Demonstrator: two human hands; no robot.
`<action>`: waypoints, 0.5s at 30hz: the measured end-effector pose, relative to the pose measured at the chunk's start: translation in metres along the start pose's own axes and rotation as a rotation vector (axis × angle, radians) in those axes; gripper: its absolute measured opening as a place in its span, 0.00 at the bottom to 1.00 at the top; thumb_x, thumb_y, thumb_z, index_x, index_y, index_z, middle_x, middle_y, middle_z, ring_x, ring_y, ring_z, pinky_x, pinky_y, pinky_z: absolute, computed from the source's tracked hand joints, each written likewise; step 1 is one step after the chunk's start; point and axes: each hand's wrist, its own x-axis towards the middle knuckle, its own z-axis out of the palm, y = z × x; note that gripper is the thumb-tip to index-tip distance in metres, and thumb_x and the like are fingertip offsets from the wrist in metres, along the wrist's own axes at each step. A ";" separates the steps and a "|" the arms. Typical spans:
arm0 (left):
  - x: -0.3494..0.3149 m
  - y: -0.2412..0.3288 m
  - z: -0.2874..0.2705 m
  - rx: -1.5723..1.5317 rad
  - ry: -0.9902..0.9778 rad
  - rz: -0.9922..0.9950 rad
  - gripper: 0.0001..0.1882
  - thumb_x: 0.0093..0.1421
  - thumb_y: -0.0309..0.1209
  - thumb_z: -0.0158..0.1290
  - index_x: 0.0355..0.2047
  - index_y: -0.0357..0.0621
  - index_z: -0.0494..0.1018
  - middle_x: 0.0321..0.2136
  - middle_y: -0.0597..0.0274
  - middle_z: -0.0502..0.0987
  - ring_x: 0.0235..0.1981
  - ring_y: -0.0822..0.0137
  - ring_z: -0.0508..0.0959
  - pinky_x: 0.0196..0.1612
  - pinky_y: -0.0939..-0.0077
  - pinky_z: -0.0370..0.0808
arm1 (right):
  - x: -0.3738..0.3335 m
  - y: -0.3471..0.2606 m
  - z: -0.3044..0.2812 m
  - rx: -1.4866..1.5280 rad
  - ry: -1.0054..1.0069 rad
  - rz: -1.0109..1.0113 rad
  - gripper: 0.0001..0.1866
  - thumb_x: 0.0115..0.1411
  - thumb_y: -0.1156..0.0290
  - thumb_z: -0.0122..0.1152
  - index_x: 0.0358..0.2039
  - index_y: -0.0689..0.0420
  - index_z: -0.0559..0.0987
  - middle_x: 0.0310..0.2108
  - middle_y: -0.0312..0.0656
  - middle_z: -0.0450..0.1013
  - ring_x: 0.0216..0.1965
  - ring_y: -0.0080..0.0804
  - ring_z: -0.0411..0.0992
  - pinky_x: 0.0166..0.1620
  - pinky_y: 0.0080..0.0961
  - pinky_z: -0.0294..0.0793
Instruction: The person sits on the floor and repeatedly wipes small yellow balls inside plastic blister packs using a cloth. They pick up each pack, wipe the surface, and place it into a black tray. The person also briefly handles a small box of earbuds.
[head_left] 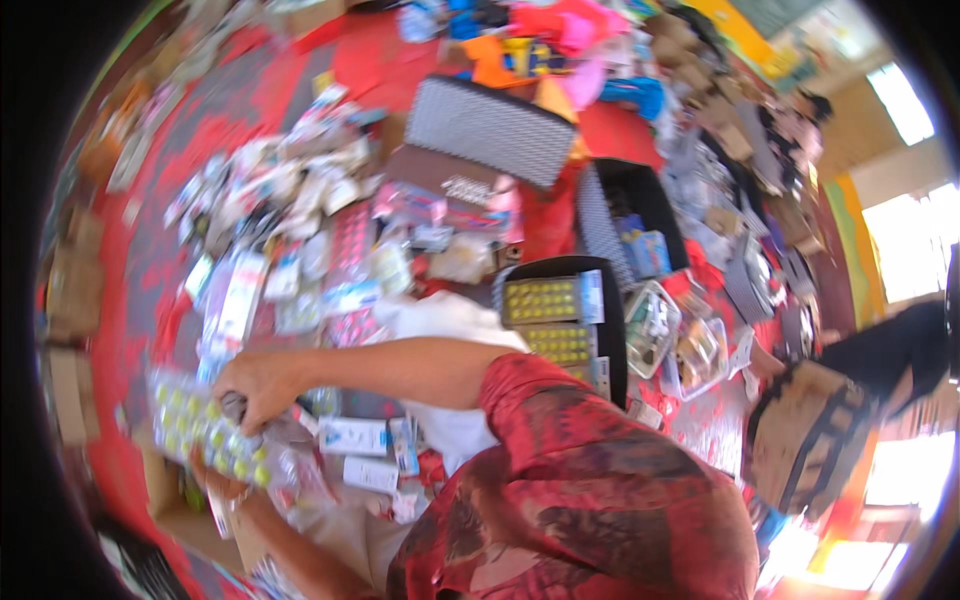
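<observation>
My right hand (258,385) pinches the edge of a clear pack of yellow-green balls (205,430), fingers curled closed, while my left hand (222,485) sits beneath it, probably so the plastic doesn't sag; I can't tell how far open those fingers are. The pack is just over a cardboard box (160,485). The black box (613,335) holds 2 trays of yellow-green pieces (542,299) side by side, likely for a snug fit; a clear tub (706,381) holds brownish oddments (692,350).
</observation>
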 end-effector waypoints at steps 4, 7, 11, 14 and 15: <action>-0.015 0.013 0.011 0.109 0.103 0.067 0.31 0.51 0.38 0.49 0.54 0.40 0.58 0.51 0.54 0.64 0.50 0.56 0.66 0.52 0.56 0.63 | 0.003 0.009 -0.036 0.120 -0.047 0.283 0.31 0.40 0.45 0.61 0.23 0.68 0.77 0.19 0.51 0.71 0.23 0.39 0.71 0.30 0.33 0.68; -0.009 -0.004 0.017 0.383 0.129 0.053 0.29 0.51 0.40 0.47 0.52 0.38 0.60 0.47 0.55 0.66 0.46 0.58 0.69 0.48 0.61 0.67 | 0.004 0.004 -0.032 0.183 -0.244 0.254 0.31 0.41 0.45 0.62 0.28 0.66 0.78 0.23 0.48 0.74 0.25 0.36 0.73 0.28 0.31 0.70; 0.001 -0.017 0.030 0.732 0.192 0.161 0.26 0.52 0.40 0.48 0.47 0.36 0.63 0.40 0.56 0.69 0.39 0.62 0.72 0.41 0.69 0.70 | -0.008 -0.002 -0.006 0.694 -0.242 0.318 0.29 0.39 0.51 0.68 0.33 0.65 0.78 0.29 0.44 0.75 0.28 0.32 0.73 0.31 0.27 0.71; -0.004 -0.020 0.048 0.711 0.051 0.153 0.23 0.54 0.39 0.47 0.47 0.37 0.64 0.38 0.58 0.69 0.37 0.65 0.71 0.40 0.71 0.70 | -0.012 -0.010 -0.004 0.593 -0.202 0.223 0.31 0.33 0.54 0.73 0.33 0.64 0.78 0.31 0.45 0.76 0.30 0.32 0.73 0.33 0.27 0.72; -0.008 -0.020 0.054 0.732 0.070 0.174 0.23 0.55 0.39 0.47 0.47 0.38 0.64 0.38 0.59 0.69 0.37 0.65 0.71 0.40 0.71 0.70 | -0.012 -0.014 -0.007 0.496 -0.221 0.216 0.31 0.32 0.53 0.73 0.33 0.64 0.79 0.31 0.45 0.76 0.29 0.32 0.74 0.33 0.28 0.72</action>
